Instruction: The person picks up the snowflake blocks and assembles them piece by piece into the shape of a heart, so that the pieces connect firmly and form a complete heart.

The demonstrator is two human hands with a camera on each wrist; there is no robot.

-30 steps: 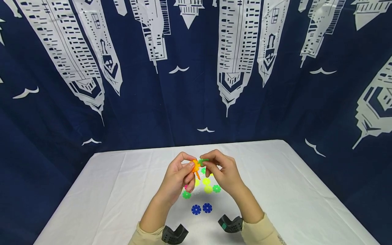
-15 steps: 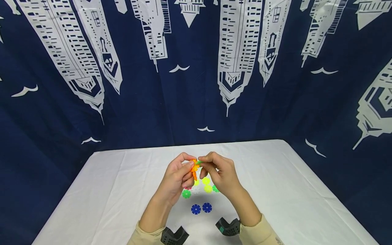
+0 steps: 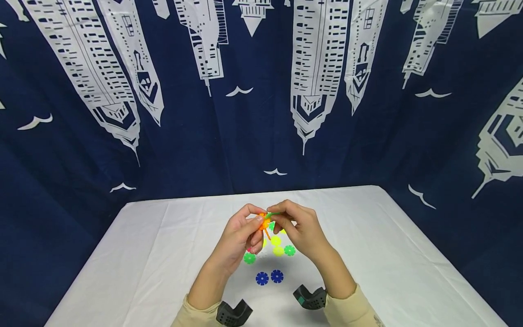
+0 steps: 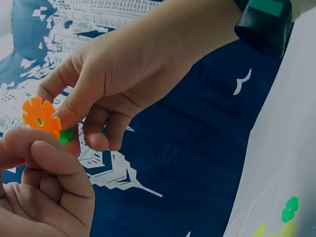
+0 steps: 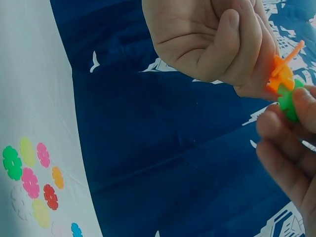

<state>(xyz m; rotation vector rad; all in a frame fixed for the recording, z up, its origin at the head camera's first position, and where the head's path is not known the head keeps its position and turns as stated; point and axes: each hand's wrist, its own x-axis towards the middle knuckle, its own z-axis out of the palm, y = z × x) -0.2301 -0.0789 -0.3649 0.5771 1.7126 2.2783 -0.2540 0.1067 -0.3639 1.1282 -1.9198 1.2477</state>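
The left hand (image 3: 242, 231) pinches the orange assembly (image 5: 283, 76) between thumb and forefinger, its remaining fingers folded toward the palm. The right hand (image 3: 301, 227), just right of the orange assembly, pinches a green disc (image 5: 288, 103) between thumb and fingertip. The green disc meets the orange assembly at its right side in the head view; whether their notches interlock cannot be told. From the orange assembly projects a thin orange disc (image 5: 292, 54), seen edge-on.

Handling (inferred): the pieces look like thin moulded plastic, hence light and fairly stiff, with little flex at the rim; smooth faces may slip under dry fingertips, and a joint might twist apart if levered. Breakage seems unlikely. The best hold is probably flat across the faces, close to the centre, leaving the notch that meets the neighbouring piece uncovered; the orange assembly is better steadied on its main disc than by the projecting one.

Farther out, below the orange assembly in the head view, lie a yellow disc (image 3: 278, 251), a loose green disc (image 3: 249, 258) and, lowest, two blue discs (image 3: 269, 277) side by side. In the right wrist view, a red disc (image 5: 51, 197) lies well to its left. The white tablecloth (image 3: 163, 268) bears these; beyond the orange assembly hangs a navy curtain (image 3: 229, 136).
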